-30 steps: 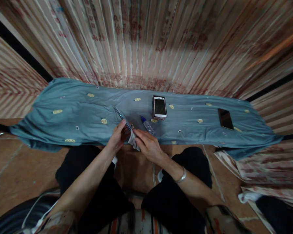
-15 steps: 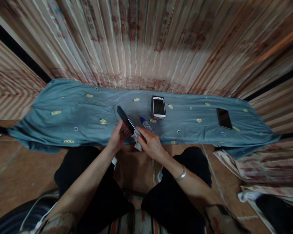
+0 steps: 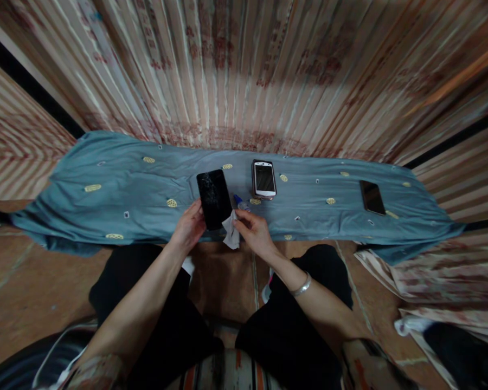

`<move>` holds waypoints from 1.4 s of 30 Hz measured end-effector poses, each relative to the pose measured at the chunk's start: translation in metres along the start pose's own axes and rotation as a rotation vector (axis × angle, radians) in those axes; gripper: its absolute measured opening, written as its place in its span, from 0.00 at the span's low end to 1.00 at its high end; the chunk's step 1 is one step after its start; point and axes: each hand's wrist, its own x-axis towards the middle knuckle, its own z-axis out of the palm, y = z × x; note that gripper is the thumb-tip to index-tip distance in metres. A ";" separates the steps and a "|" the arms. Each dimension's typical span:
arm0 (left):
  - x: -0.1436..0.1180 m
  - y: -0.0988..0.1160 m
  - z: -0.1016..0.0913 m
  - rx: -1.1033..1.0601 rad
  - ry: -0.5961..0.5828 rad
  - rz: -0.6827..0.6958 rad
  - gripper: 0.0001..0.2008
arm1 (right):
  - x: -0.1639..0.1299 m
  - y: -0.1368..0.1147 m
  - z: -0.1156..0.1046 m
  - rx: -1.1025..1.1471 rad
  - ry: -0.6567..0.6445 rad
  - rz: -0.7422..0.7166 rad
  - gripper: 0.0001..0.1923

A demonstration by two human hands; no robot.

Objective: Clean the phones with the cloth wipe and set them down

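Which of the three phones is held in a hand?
The black phone in the left hand; the white-framed phone and far-right dark phone lie untouched.

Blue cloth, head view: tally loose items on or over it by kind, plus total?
Phones: 3, namely cracked black phone in left hand, white phone, black phone
White wipes: 1, in right hand
Blue-capped clear bottles: 1
Total: 5

Dim, warm light; a brighter patch falls beyond the fingers (image 3: pixel 195 208). Edges bend strongly and blur.
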 end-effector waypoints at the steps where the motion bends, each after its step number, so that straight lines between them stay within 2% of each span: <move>1: 0.000 0.000 0.000 0.006 0.014 0.001 0.06 | 0.000 0.001 0.001 0.022 -0.005 0.006 0.14; 10: -0.006 -0.002 0.009 0.043 0.070 -0.024 0.08 | -0.002 0.005 0.007 0.038 -0.020 0.028 0.13; 18: -0.009 -0.009 0.011 0.056 -0.008 0.057 0.13 | 0.005 0.013 0.000 -0.042 -0.004 0.013 0.13; 26: -0.012 -0.019 0.011 0.095 -0.072 0.038 0.21 | 0.014 0.017 -0.009 -0.035 0.073 0.011 0.13; 34: -0.017 -0.024 0.015 0.111 -0.093 0.019 0.18 | 0.021 0.014 -0.019 -0.023 0.120 0.030 0.16; 42: -0.018 -0.030 0.015 0.109 -0.128 -0.044 0.18 | 0.030 0.016 -0.031 -0.086 0.196 -0.016 0.18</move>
